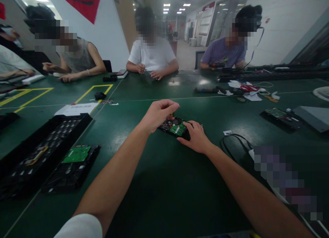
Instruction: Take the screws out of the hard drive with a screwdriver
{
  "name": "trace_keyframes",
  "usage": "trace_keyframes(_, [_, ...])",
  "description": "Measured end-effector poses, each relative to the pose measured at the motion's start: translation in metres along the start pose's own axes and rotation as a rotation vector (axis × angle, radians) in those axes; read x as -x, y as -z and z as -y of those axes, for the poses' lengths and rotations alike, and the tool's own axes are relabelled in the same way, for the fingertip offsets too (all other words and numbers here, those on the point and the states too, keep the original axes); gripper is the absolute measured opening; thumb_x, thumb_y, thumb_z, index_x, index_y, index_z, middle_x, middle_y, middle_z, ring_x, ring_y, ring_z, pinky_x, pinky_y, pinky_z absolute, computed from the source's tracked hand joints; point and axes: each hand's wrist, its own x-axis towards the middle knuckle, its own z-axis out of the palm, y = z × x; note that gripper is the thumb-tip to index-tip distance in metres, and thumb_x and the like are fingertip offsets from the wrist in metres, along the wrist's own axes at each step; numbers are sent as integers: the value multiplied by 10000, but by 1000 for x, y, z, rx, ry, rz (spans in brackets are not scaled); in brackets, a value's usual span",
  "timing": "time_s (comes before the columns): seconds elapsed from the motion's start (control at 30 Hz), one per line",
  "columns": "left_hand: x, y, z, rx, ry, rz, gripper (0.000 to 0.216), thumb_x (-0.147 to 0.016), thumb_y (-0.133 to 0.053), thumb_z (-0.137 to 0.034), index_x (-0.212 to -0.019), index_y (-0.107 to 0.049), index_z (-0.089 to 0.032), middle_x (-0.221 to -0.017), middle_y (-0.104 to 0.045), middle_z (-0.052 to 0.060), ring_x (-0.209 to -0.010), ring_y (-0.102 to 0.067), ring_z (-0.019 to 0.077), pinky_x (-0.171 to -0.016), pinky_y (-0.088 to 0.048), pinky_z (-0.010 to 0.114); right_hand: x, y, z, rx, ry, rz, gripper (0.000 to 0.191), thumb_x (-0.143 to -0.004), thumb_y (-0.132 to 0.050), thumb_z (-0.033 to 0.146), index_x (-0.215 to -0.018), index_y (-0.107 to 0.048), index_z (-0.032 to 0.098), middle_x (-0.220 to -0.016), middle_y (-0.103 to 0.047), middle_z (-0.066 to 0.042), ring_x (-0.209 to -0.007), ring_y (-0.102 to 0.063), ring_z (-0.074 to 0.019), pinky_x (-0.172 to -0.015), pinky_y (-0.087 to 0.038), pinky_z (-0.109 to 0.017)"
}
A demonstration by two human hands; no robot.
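A black hard drive [172, 126] with a green circuit board lies flat on the green table in front of me. My right hand [195, 137] grips its right end, thumb along the near edge and fingers on top. Over the drive's far left part hovers my left hand [162, 115], thumb and fingers pinched together. A bit of yellow shows below those fingertips, but what they hold is too small and hidden to name.
At left stand a long black tray [77, 123] and a second hard drive [74, 166]. To the right are another drive [280, 118], a grey box [313, 116], a cable [231, 137] and a white power strip [264, 174]. Several people sit across the table [154, 197].
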Motion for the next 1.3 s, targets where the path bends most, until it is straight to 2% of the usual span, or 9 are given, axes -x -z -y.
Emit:
trace_keyframes(0.17, [1,2,-1,-89,-13,-16,301,-850,-776,-460,-931,-794,-171,-955,-702,66,-827,-599,149,-662,-550,248,0,1,2,2,-6,-8,820,-909,-607,730,-1524,-487,202,-1495,-502,-213,-1395,-458,-426,-1138,-386,-622])
trace_keyframes(0.3, [1,3,-2,-138,-44,28,306,-889,-732,-460,-981,-789,-174,-991,-709,72,-822,-604,148,-633,-542,237,0,1,2,6,-7,-12,808,-913,-605,720,-1519,-495,198,-1494,-502,-218,-1401,-454,-426,-1136,-391,-614])
trace_keyframes(0.4, [2,3,-2,-139,-49,51,279,-895,-729,-417,-1022,-748,-170,-980,-696,68,-803,-602,140,-611,-539,226,0,-1,0,11,-7,-17,816,-912,-602,720,-1526,-490,195,-1495,-501,-224,-1404,-451,-430,-1140,-382,-622])
trace_keyframes(0.5, [2,2,-3,-85,-14,17,244,-883,-734,-347,-1041,-673,-171,-957,-691,65,-825,-626,149,-588,-532,216,0,-2,0,7,-7,-17,817,-914,-596,728,-1540,-480,215,-1492,-509,-215,-1409,-447,-429,-1144,-373,-629])
trace_keyframes(0.67, [2,0,-6,-22,33,-19,202,-886,-717,-321,-963,-602,-173,-978,-726,91,-887,-666,175,-593,-534,220,0,0,1,3,-14,7,824,-912,-593,733,-1534,-481,203,-1499,-499,-217,-1417,-439,-425,-1153,-370,-617])
trace_keyframes(0.87, [3,2,-6,3,30,75,185,-866,-729,-328,-933,-703,-157,-1000,-705,80,-879,-639,166,-638,-553,242,-1,1,1,-1,-26,25,831,-910,-589,738,-1542,-465,214,-1512,-489,-215,-1429,-422,-435,-1158,-357,-628])
trace_keyframes(1.0, [2,3,-6,-31,27,75,191,-870,-707,-332,-958,-767,-174,-1003,-693,71,-858,-618,156,-627,-533,227,-1,2,2,-1,-21,20,828,-909,-601,720,-1547,-458,213,-1502,-498,-221,-1416,-436,-441,-1146,-365,-633])
trace_keyframes(1.17, [2,1,-8,54,68,60,158,-867,-665,-282,-967,-735,-182,-950,-692,74,-894,-650,183,-628,-551,244,0,2,2,-2,-3,1,817,-914,-606,704,-1566,-446,238,-1487,-513,-213,-1410,-442,-443,-1131,-373,-642])
trace_keyframes(1.3, [1,0,-6,145,63,35,126,-883,-619,-251,-906,-712,-169,-947,-682,76,-939,-661,193,-713,-603,296,1,0,0,2,1,-4,810,-915,-604,709,-1547,-469,220,-1495,-503,-213,-1406,-447,-430,-1147,-365,-625])
